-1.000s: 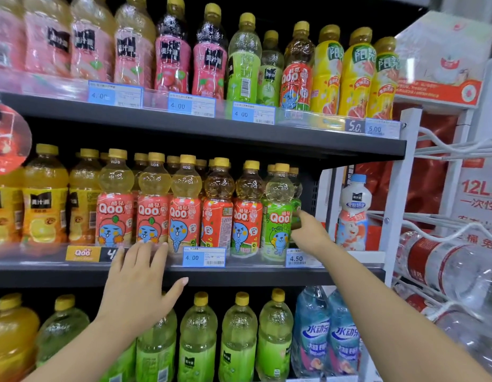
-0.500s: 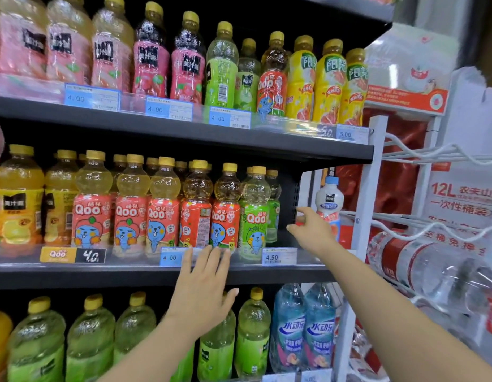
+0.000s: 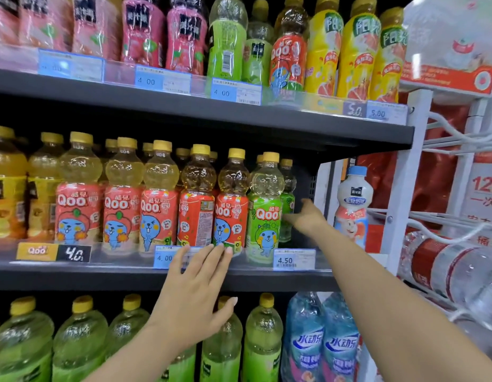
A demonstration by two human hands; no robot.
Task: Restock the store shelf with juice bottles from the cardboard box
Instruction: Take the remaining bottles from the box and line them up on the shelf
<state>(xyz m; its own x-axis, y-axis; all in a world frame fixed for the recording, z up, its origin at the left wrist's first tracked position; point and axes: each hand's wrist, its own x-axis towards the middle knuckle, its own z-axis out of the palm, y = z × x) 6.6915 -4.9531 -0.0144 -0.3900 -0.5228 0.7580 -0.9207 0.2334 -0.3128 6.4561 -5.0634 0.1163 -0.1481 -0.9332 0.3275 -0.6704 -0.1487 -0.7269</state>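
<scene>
Green-labelled juice bottle (image 3: 265, 216) upright, yellow-capped, at the row's right end

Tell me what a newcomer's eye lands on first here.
The row of red-labelled Qoo bottles along the middle shelf, ending in a green-labelled Qoo bottle. In front, the left hand is spread open at the shelf edge, and the right hand reaches beside the green bottle.
</scene>
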